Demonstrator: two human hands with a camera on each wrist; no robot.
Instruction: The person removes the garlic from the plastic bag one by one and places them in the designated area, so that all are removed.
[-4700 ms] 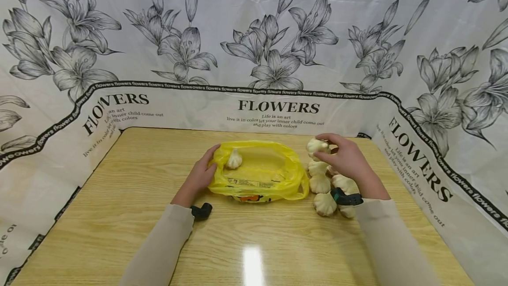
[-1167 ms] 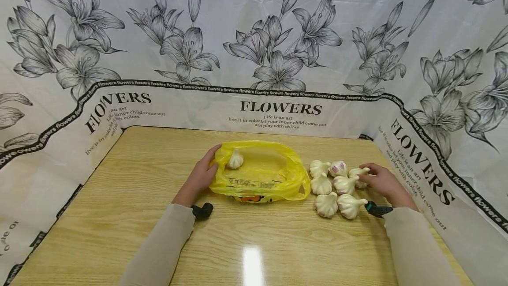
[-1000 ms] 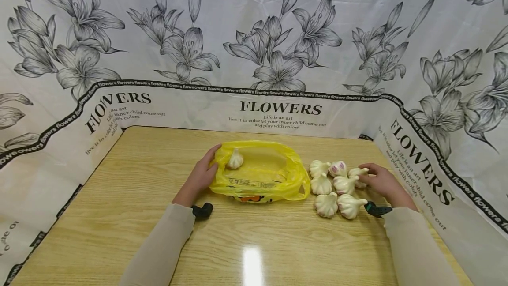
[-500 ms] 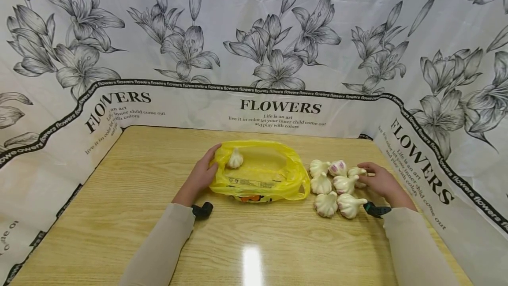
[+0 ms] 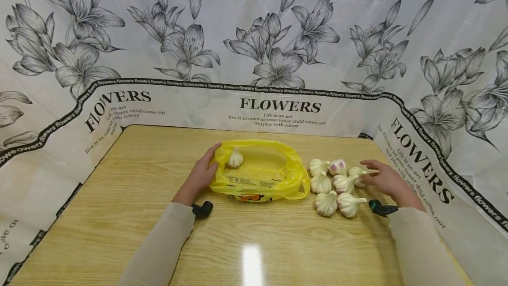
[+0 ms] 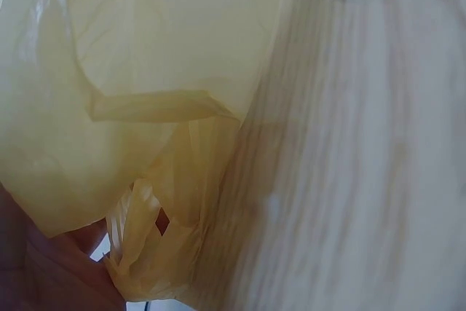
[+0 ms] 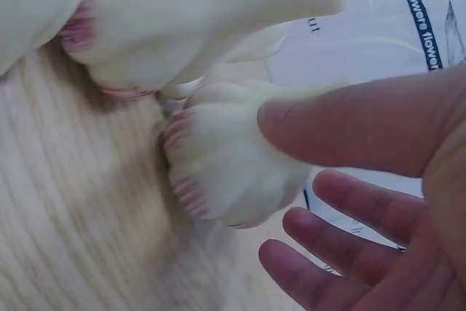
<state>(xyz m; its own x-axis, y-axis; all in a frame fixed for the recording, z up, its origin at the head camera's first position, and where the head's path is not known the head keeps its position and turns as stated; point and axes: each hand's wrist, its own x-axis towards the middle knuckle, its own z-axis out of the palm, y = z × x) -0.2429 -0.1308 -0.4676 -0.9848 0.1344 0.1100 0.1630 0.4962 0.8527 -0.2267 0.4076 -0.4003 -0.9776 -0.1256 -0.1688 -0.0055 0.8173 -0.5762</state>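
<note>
A yellow plastic bag lies with its mouth open mid-table, one garlic bulb inside at its left. My left hand grips the bag's left edge; in the left wrist view part of that hand shows against the thin plastic, its fingertips hidden. To the bag's right, several white garlic bulbs with purple streaks sit close together. My right hand is at the rightmost bulb. Its thumb overlaps this bulb in the right wrist view, and the other fingers extend loosely, spread apart below.
The wooden table is bounded at the back and sides by a white cloth printed with flowers and lettering. Black camera mounts sit at both wrists.
Earlier my right hand held a garlic bulb behind the group; it then moved to the group's right side. Just now its fingers have loosened and shifted slightly right. The left hand stays put.
</note>
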